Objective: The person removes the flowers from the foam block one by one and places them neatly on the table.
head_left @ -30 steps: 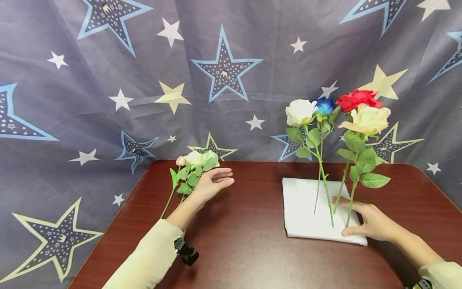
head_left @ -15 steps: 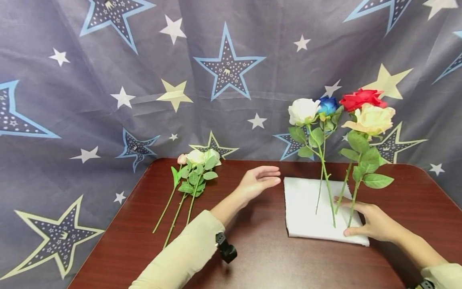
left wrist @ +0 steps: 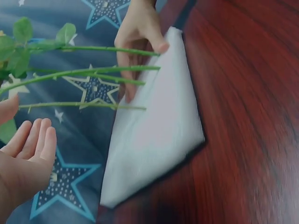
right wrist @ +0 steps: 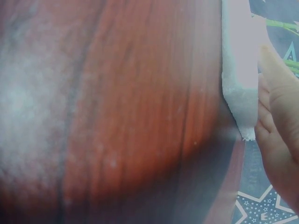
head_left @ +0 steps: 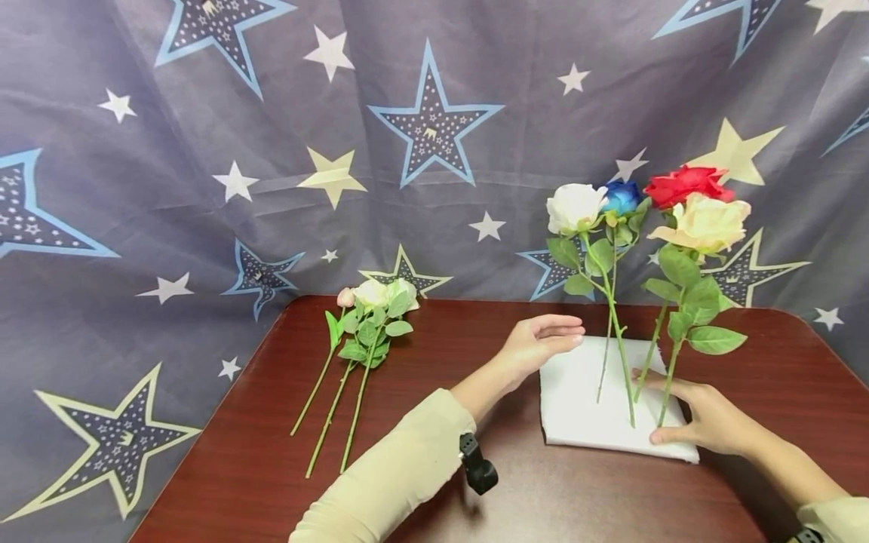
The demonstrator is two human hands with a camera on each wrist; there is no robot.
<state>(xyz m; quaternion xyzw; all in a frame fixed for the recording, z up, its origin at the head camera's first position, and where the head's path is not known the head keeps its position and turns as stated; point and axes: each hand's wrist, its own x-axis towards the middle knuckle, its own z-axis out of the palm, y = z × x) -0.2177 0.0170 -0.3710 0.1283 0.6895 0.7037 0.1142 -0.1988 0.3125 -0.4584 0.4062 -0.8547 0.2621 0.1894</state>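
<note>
I had four roses [head_left: 704, 224] in the foam block [head_left: 570, 411] at head-view four o'clock, three flowers [head_left: 367, 334] left at seven. The left hand [head_left: 538, 347], fingers straight, held nothing; the right hand [head_left: 713, 418] rested spread on the block.

Left hand [head_left: 538, 347] hovers, fingers [head_left: 558, 323] loosely together — right hand [head_left: 702, 417] rests, thumb [head_left: 670, 434] spread from the fingers.
</note>
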